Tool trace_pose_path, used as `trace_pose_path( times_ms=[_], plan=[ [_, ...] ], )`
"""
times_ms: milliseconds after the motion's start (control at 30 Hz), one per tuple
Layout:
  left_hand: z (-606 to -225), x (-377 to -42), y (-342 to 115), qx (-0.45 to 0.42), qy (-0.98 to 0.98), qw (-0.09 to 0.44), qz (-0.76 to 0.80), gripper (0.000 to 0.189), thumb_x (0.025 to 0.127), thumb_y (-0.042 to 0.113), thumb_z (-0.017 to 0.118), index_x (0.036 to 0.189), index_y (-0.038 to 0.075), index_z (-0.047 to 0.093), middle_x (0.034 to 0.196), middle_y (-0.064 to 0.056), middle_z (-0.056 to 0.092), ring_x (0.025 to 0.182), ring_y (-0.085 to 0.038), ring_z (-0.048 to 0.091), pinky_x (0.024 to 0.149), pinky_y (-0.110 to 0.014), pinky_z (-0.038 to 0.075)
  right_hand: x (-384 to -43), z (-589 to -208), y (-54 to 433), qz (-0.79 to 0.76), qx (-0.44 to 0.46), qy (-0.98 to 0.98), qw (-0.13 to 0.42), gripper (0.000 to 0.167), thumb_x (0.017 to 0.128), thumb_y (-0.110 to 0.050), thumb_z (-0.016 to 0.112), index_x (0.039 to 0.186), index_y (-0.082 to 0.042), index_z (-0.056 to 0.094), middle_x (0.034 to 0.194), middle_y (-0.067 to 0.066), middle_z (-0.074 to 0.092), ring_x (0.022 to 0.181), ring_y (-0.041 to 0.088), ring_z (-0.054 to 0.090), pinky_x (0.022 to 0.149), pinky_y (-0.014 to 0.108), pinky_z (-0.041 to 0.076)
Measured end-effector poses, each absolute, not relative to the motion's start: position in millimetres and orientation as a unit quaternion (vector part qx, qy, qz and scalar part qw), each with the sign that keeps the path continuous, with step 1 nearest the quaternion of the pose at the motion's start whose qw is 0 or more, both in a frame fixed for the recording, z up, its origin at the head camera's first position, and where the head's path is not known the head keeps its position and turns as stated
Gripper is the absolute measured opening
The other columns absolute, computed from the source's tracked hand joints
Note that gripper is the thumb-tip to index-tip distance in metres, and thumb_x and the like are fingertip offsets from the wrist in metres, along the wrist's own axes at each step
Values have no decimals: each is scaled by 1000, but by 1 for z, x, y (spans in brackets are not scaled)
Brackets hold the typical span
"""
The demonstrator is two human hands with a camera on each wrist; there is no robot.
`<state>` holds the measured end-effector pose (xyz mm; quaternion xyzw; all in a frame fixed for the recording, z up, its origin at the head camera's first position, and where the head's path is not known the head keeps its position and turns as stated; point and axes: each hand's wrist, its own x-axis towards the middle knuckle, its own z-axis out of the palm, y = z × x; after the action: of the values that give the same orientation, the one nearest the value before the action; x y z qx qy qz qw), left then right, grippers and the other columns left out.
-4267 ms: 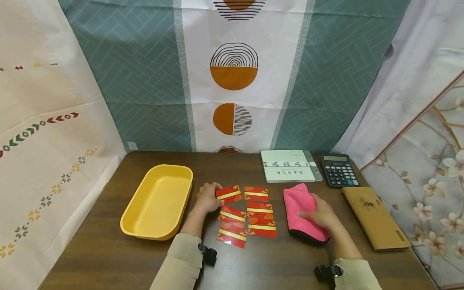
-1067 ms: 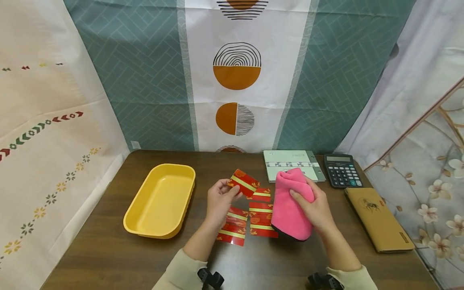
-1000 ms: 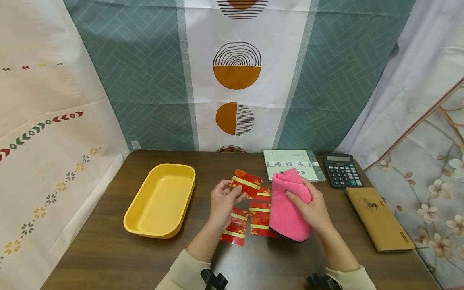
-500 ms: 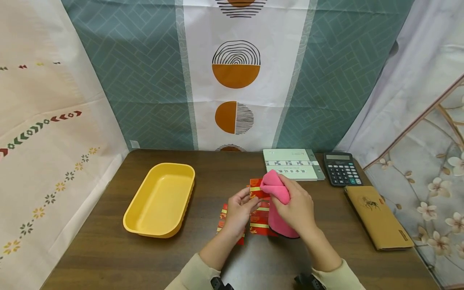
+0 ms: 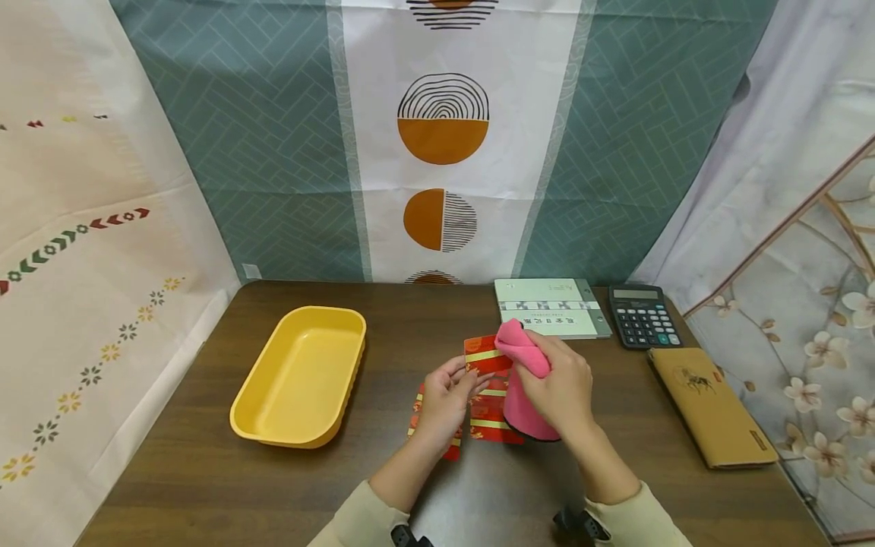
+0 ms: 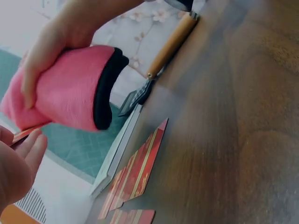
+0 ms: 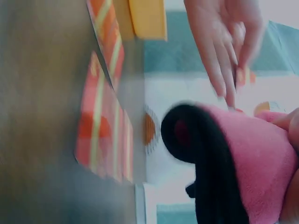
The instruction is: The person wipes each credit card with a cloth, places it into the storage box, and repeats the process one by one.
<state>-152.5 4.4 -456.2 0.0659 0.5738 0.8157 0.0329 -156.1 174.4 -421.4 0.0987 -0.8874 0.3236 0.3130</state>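
Between its thumb and fingers my left hand [image 5: 443, 399] pinches a red card [image 5: 484, 351] with a gold stripe, raised over the table. My right hand [image 5: 563, 384] grips a folded pink cleaning cloth [image 5: 529, 410] with a black edge, and a fold of it overlaps the card's right end. In the left wrist view, the cloth [image 6: 70, 91] meets the card right beside the left fingertips. More red cards [image 5: 494, 430] of the same kind lie on the table below the hands, partly hidden by the left hand and the cloth.
A yellow tray [image 5: 355, 365] stands on the left of the brown table [image 5: 205, 486]. At the back right lie a pale green notebook [image 5: 547, 323] and a black calculator [image 5: 642, 315]. A tan wallet-like case [image 5: 711, 410] lies along the right side.
My left hand has lifted the card from the table and carried it right. My right hand has raised the cloth and brought it left onto the card. Over the last half second both hands barely shift.
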Motion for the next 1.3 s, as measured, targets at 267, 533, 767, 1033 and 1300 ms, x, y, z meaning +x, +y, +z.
trace_pose_path(
  times_ms=[267, 533, 767, 1033, 1300],
  plan=[
    [-456, -154, 7, 97, 640, 17, 762, 34, 102, -3, 46, 132, -10, 59, 118, -22, 69, 101, -12, 64, 89, -22, 55, -147, -428, 151, 357, 204, -858, 309, 43, 72, -10, 89, 113, -6, 75, 95, 6, 73, 72, 17, 64, 56, 32, 53],
    [-454, -153, -2, 81, 588, 33, 804, 35, 104, -2, 49, 136, -17, 49, 122, -31, 65, 108, -40, 68, 85, -25, 59, -156, -426, 173, 360, 101, -856, 356, 44, 73, -3, 88, 115, -3, 75, 98, 13, 74, 77, 28, 68, 61, 44, 58],
    [-456, -152, 0, 97, 596, 41, 796, 35, 105, -1, 49, 137, -14, 52, 127, -28, 64, 113, -37, 67, 97, -35, 55, -151, -433, 168, 348, 136, -871, 318, 65, 77, -21, 89, 135, -5, 64, 102, 14, 72, 75, 24, 66, 58, 38, 58],
    [-453, -151, -4, 78, 605, 38, 792, 36, 104, 3, 53, 136, -13, 53, 124, -26, 67, 110, -37, 68, 95, -40, 55, -154, -431, 174, 308, 162, -873, 341, 56, 83, -19, 83, 136, -14, 66, 88, 8, 70, 62, 16, 56, 49, 30, 48],
    [-454, -153, -1, 108, 629, 34, 769, 35, 104, 1, 49, 136, -14, 54, 125, -25, 66, 113, -31, 67, 96, -31, 55, -148, -433, 161, 326, 205, -861, 333, 51, 80, -16, 85, 129, -11, 71, 87, 6, 69, 62, 13, 56, 48, 26, 47]
  ],
)
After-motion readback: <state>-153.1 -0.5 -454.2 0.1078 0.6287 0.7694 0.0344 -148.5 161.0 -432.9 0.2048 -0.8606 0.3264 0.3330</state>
